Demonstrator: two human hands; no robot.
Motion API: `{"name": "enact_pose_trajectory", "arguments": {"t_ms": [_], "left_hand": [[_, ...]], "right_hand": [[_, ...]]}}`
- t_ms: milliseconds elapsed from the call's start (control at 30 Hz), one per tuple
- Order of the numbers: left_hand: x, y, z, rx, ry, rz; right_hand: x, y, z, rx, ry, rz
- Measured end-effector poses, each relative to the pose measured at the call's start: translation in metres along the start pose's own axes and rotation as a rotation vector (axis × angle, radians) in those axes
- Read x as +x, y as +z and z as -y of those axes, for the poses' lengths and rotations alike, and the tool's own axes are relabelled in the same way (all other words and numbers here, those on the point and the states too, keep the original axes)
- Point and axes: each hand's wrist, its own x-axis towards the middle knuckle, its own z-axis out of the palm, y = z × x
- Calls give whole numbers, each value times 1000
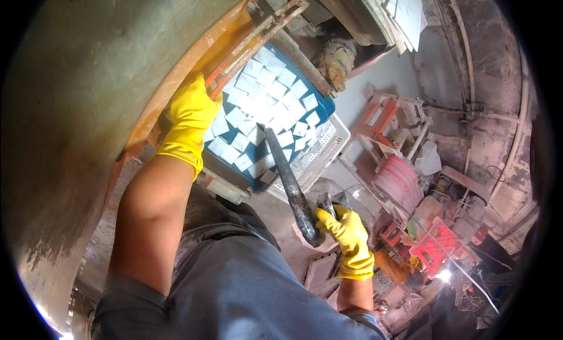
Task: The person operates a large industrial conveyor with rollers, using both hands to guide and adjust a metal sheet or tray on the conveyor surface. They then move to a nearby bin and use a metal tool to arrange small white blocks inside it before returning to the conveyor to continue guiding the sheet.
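My left hand (194, 108), in a yellow rubber glove, is closed around a rusty orange metal bar (252, 44) at the upper left. Beside it, many thin white square tiles (258, 85) lie scattered and overlapping on a blue surface (261, 182). A long, dark, worn pipe (287, 179) slants from over the tiles down toward my right hand. My right hand (350, 237), gloved in yellow too, has its fingers curled round a dark grey piece (326, 204) next to the pipe's lower end. Whether that piece joins the pipe I cannot tell.
A large, curved, greenish wall (105, 76) fills the left side. Under the blue surface sits a white perforated crate (319, 152). To the right are a red-and-white stool (381, 120), a pinkish ribbed reel (399, 179), a red crate (437, 243) and wall pipes (519, 117).
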Motion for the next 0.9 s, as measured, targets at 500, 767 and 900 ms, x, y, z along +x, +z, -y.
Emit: {"name": "enact_pose_trajectory", "arguments": {"t_ms": [500, 767, 900], "left_hand": [[3, -6, 1, -38, 4, 19], [4, -5, 4, -77, 4, 5], [4, -5, 5, -95, 22, -14]], "right_hand": [[-2, 4, 14, -23, -10, -13], [3, 5, 21, 21, -69, 34], [6, 4, 21, -7, -33, 49]]}}
